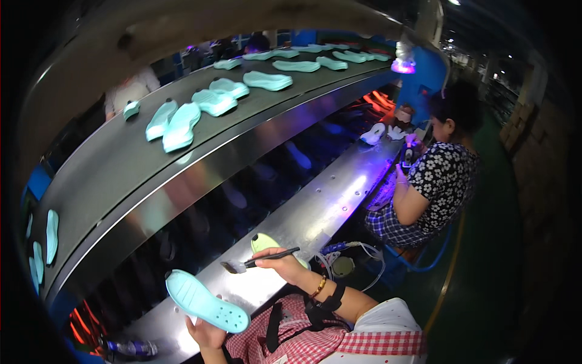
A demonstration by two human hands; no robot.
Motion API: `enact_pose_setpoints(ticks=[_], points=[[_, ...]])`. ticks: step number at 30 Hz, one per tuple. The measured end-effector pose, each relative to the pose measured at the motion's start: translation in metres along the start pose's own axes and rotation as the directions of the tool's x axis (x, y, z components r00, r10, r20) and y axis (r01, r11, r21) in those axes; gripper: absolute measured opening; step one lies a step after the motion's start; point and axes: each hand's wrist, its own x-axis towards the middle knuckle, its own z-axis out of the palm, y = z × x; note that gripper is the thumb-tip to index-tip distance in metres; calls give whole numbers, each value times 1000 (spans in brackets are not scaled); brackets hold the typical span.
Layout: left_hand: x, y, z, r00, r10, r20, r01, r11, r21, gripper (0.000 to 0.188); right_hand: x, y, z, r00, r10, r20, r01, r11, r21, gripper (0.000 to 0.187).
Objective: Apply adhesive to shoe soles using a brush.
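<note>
My left hand is closed on a light turquoise shoe sole, holding it tilted from below near its holed end. Part of the fingers is hidden behind the sole. In my right hand is a flat brush with a dark handle, its bristles pointing left toward the sole but apart from it. Just behind the right hand, a pale yellow-green sole lies on the metal bench, partly covered by that hand.
Beyond the bench, a raised dark conveyor belt carries several turquoise soles. At the right, a co-worker sits at the bench under a purple lamp. A bottle lies near left; a hose hangs beside the bench.
</note>
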Motion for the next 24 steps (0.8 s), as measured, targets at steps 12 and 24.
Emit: enact_pose_setpoints(ticks=[12,24], points=[[26,-21,20,988,-73,138,102,971,-215,86,18,-20,48,934,183,307,-196,980,14,20],[20,-24,10,981,107,164,-68,971,-228,83,53,-2,91,952,152,268,-102,976,-190,19]])
